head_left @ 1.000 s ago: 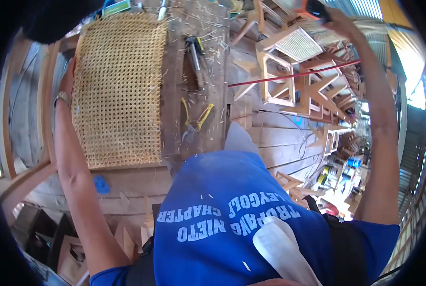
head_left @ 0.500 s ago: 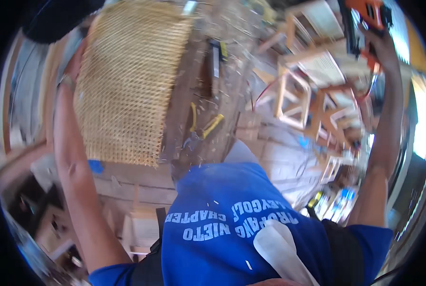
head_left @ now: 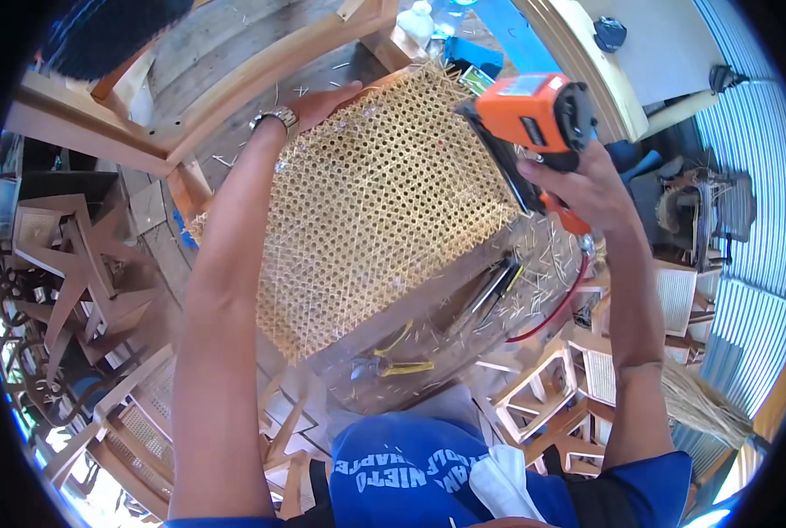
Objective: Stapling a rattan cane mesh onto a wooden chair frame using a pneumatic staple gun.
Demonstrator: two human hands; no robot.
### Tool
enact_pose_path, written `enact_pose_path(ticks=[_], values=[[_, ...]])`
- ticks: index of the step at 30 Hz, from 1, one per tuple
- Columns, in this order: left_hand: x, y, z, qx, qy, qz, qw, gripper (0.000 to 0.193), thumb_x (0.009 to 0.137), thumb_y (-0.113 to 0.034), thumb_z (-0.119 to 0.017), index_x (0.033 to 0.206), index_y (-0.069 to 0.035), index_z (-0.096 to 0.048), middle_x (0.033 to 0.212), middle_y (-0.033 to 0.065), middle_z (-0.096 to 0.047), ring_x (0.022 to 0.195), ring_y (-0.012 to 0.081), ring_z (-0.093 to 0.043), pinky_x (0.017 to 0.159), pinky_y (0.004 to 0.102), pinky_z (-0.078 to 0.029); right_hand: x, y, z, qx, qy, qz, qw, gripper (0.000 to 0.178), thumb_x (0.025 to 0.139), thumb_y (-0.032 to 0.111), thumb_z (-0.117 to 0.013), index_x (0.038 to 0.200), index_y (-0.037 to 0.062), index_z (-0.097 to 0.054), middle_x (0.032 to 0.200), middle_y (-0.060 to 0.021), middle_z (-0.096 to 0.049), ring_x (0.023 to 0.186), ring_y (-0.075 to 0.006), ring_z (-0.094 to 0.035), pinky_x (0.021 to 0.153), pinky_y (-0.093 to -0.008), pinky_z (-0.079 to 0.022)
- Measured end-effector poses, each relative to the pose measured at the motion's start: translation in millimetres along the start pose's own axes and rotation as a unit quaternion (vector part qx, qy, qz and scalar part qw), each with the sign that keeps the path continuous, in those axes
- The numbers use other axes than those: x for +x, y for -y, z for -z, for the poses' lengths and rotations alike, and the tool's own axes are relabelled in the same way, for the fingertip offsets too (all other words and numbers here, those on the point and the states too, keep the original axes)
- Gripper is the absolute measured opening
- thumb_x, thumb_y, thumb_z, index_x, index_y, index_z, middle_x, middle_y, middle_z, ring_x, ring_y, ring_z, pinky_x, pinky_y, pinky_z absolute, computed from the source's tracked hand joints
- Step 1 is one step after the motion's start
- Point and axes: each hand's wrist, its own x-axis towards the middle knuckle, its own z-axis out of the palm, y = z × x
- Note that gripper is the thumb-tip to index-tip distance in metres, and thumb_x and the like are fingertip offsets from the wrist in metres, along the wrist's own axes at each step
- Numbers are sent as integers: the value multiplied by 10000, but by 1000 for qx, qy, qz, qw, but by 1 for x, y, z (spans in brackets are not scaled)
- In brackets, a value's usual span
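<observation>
A woven cane panel [head_left: 384,194] with frayed edges lies on the workbench in front of me, a strip of wooden frame showing along its far edge. My left hand [head_left: 321,106], with a metal watch at the wrist, rests at the panel's far left edge, fingers stretched out. In my right hand [head_left: 591,189] is an orange and black air nail gun [head_left: 534,114], my fingers wrapped round its grip. Its black nose and magazine are over the panel's right edge; whether they touch it I cannot tell. A red air hose [head_left: 562,308] trails from the grip.
Yellow-handled pliers [head_left: 397,365] and a dark slim tool [head_left: 497,286] lie on the workbench [head_left: 358,352] among cane scraps. A curved wooden frame [head_left: 261,75] stands at the far left. Chair frames [head_left: 76,273] crowd both sides. A straw broom [head_left: 705,405] is at right.
The view has turned. The nail gun has come from the far right to over the panel's right edge. My left hand is now visible at the panel's far edge.
</observation>
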Motion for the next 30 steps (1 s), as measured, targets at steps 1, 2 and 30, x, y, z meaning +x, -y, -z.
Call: enact_pose_path(ticks=[1, 2, 30], values=[[-2, -11, -2, -1, 7, -1, 1000, 755, 940, -747, -377, 1469, -226, -515, 1522, 84, -481, 1410, 257, -430, 1170, 331, -265, 19, -14, -1, -47, -34, 114, 992, 265, 870, 121, -771, 1094, 33, -661, 848, -7, -661, 713, -88, -602, 646, -283, -501], [-7, -12, 0, -1, 10, 8, 1000, 759, 944, -745, -372, 1477, -222, -505, 1515, 73, -491, 1397, 244, -444, 1165, 321, -272, 36, -18, -7, -89, -59, 229, 967, 307, 879, 117, -762, 1151, 25, -653, 917, -20, -676, 793, -99, -613, 711, -297, -515], [36, 33, -10, -56, -1, -57, 997, 941, 896, -831, -321, 1261, -31, -657, 1271, 200, -646, 1208, 290, -577, 1048, 376, -385, 107, 19, -57, -174, -17, 2, 985, 418, 816, 113, -794, 1195, 23, -645, 1006, -79, -685, 873, -152, -640, 802, -326, -543]])
